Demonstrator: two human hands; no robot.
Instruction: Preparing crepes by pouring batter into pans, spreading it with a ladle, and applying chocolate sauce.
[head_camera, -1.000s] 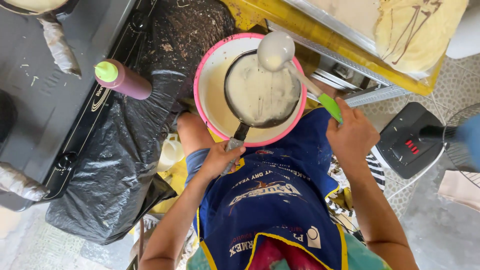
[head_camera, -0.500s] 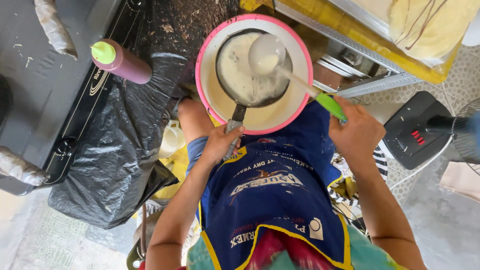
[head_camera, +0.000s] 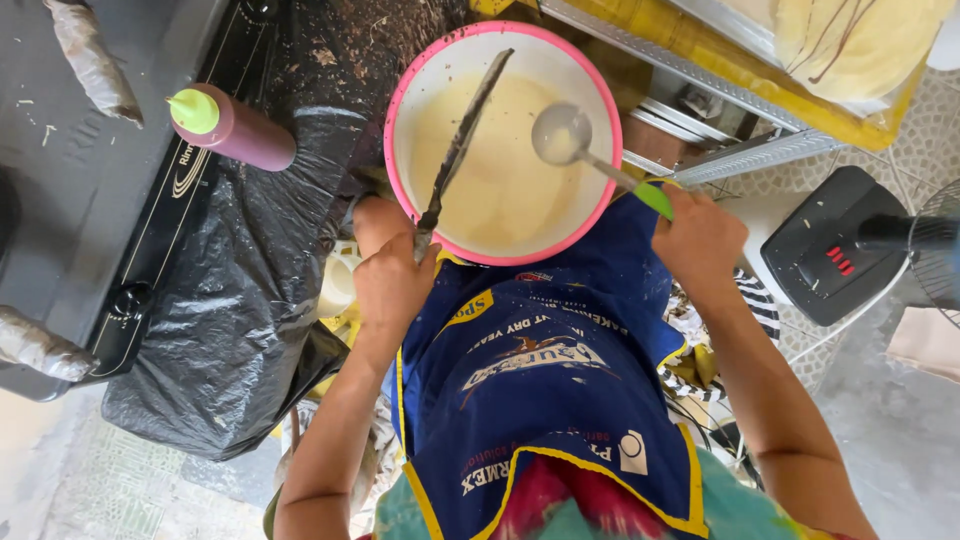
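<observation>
My left hand (head_camera: 392, 280) grips the handle of a small dark pan (head_camera: 465, 130), which is tipped on its edge above a pink-rimmed bowl (head_camera: 391, 115) of pale batter (head_camera: 500, 195). My right hand (head_camera: 700, 240) holds the green handle of a metal ladle (head_camera: 562, 133), whose cup hangs over the right side of the bowl. The bowl rests by my knee, just above a blue apron (head_camera: 540, 380).
A maroon squeeze bottle with a green cap (head_camera: 235, 128) lies on a black cooktop (head_camera: 80, 200) to the left. A black plastic bag (head_camera: 230, 310) drapes beside it. A yellow tray of thin crepes (head_camera: 850, 50) sits top right, and a black fan (head_camera: 850, 245) stands at the right.
The pan lay flat with batter in it over the bowl; now it stands on edge and shows no batter. The ladle has dropped lower, over the bowl.
</observation>
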